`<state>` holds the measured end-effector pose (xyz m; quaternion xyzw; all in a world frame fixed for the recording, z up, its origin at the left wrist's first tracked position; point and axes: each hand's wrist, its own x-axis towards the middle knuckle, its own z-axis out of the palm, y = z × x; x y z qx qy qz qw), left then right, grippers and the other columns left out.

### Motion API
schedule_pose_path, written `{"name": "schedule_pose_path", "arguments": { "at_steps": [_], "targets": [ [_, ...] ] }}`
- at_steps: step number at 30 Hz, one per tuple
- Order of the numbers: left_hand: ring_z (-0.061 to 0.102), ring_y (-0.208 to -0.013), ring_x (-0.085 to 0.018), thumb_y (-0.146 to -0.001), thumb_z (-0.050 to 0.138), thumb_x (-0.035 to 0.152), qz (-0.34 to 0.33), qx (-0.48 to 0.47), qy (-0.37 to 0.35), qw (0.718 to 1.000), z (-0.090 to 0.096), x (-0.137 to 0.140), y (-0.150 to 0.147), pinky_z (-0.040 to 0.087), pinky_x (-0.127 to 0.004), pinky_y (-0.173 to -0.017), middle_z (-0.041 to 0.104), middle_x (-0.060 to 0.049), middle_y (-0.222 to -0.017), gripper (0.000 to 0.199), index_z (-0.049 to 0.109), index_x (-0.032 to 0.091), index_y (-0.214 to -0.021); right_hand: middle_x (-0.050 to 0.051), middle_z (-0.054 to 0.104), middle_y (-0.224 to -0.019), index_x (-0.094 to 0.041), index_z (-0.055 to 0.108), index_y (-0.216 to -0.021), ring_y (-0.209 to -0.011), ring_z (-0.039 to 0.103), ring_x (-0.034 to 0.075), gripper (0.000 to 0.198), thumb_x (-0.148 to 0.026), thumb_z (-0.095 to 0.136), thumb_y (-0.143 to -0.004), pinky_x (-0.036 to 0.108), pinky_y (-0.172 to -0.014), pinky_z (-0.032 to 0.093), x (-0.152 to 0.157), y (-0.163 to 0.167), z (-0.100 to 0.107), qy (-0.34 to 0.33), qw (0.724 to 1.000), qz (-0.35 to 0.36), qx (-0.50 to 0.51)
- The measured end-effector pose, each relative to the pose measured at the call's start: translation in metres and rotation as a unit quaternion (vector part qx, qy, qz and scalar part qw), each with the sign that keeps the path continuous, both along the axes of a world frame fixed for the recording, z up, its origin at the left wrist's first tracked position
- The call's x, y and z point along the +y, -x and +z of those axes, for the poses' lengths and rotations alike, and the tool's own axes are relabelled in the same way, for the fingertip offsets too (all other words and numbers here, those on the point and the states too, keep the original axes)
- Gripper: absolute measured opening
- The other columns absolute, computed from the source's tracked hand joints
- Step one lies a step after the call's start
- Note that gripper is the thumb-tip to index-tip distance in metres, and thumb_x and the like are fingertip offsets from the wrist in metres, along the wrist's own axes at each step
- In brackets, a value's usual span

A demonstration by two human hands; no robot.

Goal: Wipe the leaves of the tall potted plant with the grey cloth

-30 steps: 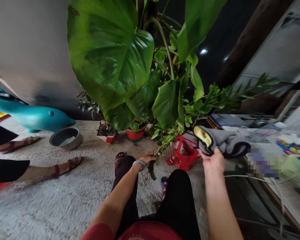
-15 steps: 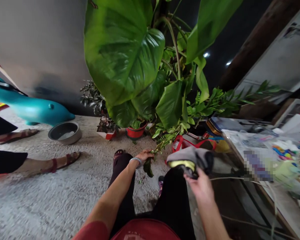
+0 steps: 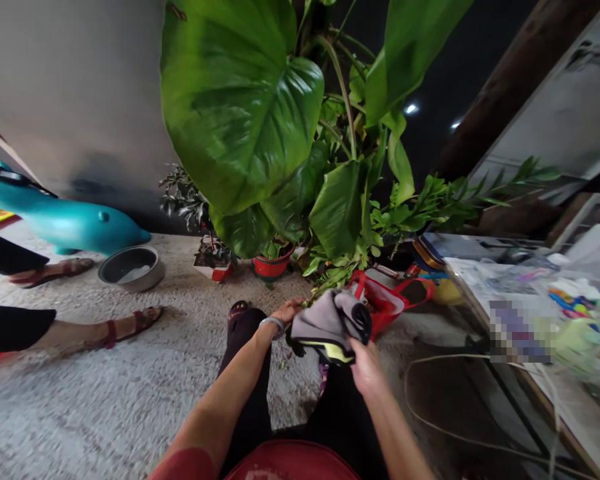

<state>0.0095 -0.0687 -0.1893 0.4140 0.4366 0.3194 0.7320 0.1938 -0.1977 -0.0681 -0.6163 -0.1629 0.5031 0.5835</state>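
My right hand (image 3: pixel 366 365) is closed on a grey cloth (image 3: pixel 327 320) with black edging and a yellow-green strip. The bunched cloth hangs over the lower end of a low leafy stem (image 3: pixel 334 279). At the cloth's left edge, my left hand (image 3: pixel 286 312) has its fingers closed around this stem, and the cloth covers part of the fingertips. Above both hands spreads a tall plant with big green leaves (image 3: pixel 245 127). Just behind the cloth, a red bag (image 3: pixel 387 303) stands open on the floor.
A red pot (image 3: pixel 273 267) and a small white-and-red planter (image 3: pixel 215 263) stand by the wall. Left are a grey basin (image 3: pixel 131 269), a turquoise toy animal (image 3: pixel 80 217) and another person's sandalled foot (image 3: pixel 135 323). A cluttered table (image 3: pixel 473 297) and a looped cable (image 3: pixel 433 413) lie right.
My right hand has brought the cloth left and over the leafy stem beside my left hand, uncovering the red bag. My left hand stays at nearly the same spot.
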Motion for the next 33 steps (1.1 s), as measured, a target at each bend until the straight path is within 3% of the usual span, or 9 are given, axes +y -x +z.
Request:
{"name": "schedule_pose_path", "arguments": {
  "at_steps": [3, 7, 11, 15, 20, 24, 26, 29, 33],
  "targets": [
    [0.061, -0.066, -0.015, -0.066, 0.085, 0.035, 0.002, -0.008, 0.043, 0.999, 0.004, -0.001, 0.001, 0.047, -0.024, -0.058, 0.072, -0.003, -0.077, 0.048, 0.078, 0.014, -0.108, 0.002, 0.075, -0.078, -0.021, 0.068, -0.085, -0.069, 0.071, 0.024, 0.034, -0.029, 0.081, -0.055, 0.035, -0.054, 0.058, 0.006, -0.059, 0.018, -0.011, 0.990, -0.138, -0.032],
    [0.055, -0.058, -0.013, -0.066, 0.085, 0.034, 0.009, 0.017, 0.074, 0.997, 0.009, -0.003, -0.001, 0.043, -0.024, -0.055, 0.069, -0.002, -0.071, 0.039, 0.079, 0.014, -0.099, -0.003, 0.072, -0.083, -0.025, 0.059, -0.090, -0.073, 0.070, 0.019, 0.022, -0.029, 0.066, -0.070, 0.033, -0.056, 0.059, 0.068, -0.095, 0.052, -0.016, 0.965, -0.261, -0.033],
    [0.060, -0.062, -0.016, -0.063, 0.088, 0.039, 0.022, -0.002, 0.079, 0.997, 0.009, -0.004, -0.005, 0.045, -0.026, -0.055, 0.071, -0.004, -0.074, 0.045, 0.078, 0.013, -0.098, -0.002, 0.071, -0.074, -0.022, 0.062, -0.086, -0.064, 0.069, 0.019, 0.024, -0.029, 0.071, -0.066, 0.033, -0.054, 0.059, 0.098, -0.038, 0.045, -0.004, 0.988, -0.153, -0.014],
    [0.061, -0.064, -0.017, -0.068, 0.087, 0.043, 0.060, 0.000, 0.084, 0.995, 0.006, -0.003, -0.002, 0.048, -0.027, -0.057, 0.070, -0.005, -0.070, 0.042, 0.078, 0.014, -0.096, 0.002, 0.075, -0.071, -0.020, 0.070, -0.078, -0.072, 0.073, 0.025, 0.029, -0.028, 0.082, -0.053, 0.033, -0.059, 0.060, 0.042, 0.021, 0.012, 0.017, 0.999, -0.036, -0.011],
    [0.061, -0.060, -0.016, -0.070, 0.085, 0.040, 0.022, 0.000, 0.090, 0.996, 0.008, 0.001, 0.006, 0.047, -0.026, -0.056, 0.073, -0.005, -0.072, 0.048, 0.079, 0.013, -0.110, 0.005, 0.078, -0.079, -0.020, 0.073, -0.077, -0.079, 0.074, 0.028, 0.032, -0.033, 0.085, -0.050, 0.037, -0.068, 0.062, -0.016, -0.034, 0.011, 0.001, 0.996, -0.043, -0.073],
    [0.063, -0.065, -0.017, -0.069, 0.085, 0.038, 0.031, -0.003, 0.088, 0.996, 0.013, -0.001, 0.007, 0.043, -0.024, -0.054, 0.073, -0.005, -0.075, 0.050, 0.078, 0.013, -0.113, -0.001, 0.071, -0.078, -0.023, 0.062, -0.086, -0.070, 0.069, 0.021, 0.028, -0.029, 0.072, -0.061, 0.035, -0.054, 0.059, 0.038, -0.095, 0.042, -0.003, 0.970, -0.236, -0.062],
    [0.061, -0.062, -0.016, -0.070, 0.084, 0.036, 0.037, -0.003, 0.090, 0.995, 0.016, -0.003, 0.006, 0.042, -0.024, -0.053, 0.071, -0.004, -0.072, 0.049, 0.078, 0.013, -0.113, -0.004, 0.069, -0.079, -0.024, 0.058, -0.089, -0.068, 0.067, 0.017, 0.023, -0.027, 0.065, -0.067, 0.031, -0.054, 0.059, 0.078, -0.092, 0.051, -0.001, 0.966, -0.251, -0.061],
    [0.059, -0.059, -0.015, -0.070, 0.083, 0.034, 0.037, 0.004, 0.095, 0.995, 0.018, -0.007, 0.005, 0.042, -0.024, -0.053, 0.071, -0.004, -0.069, 0.049, 0.077, 0.012, -0.114, -0.004, 0.068, -0.071, -0.023, 0.060, -0.084, -0.060, 0.064, 0.016, 0.019, -0.025, 0.066, -0.066, 0.029, -0.048, 0.056, 0.107, -0.045, 0.044, 0.014, 0.985, -0.167, -0.047],
    [0.064, -0.065, -0.018, -0.073, 0.084, 0.038, 0.043, 0.022, 0.085, 0.995, 0.016, -0.006, 0.006, 0.048, -0.027, -0.059, 0.072, -0.005, -0.071, 0.041, 0.080, 0.016, -0.107, 0.002, 0.074, -0.070, -0.021, 0.068, -0.073, -0.071, 0.072, 0.024, 0.023, -0.022, 0.081, -0.054, 0.031, -0.054, 0.058, 0.054, 0.019, 0.015, 0.011, 0.999, -0.014, -0.035]
  ]
}}
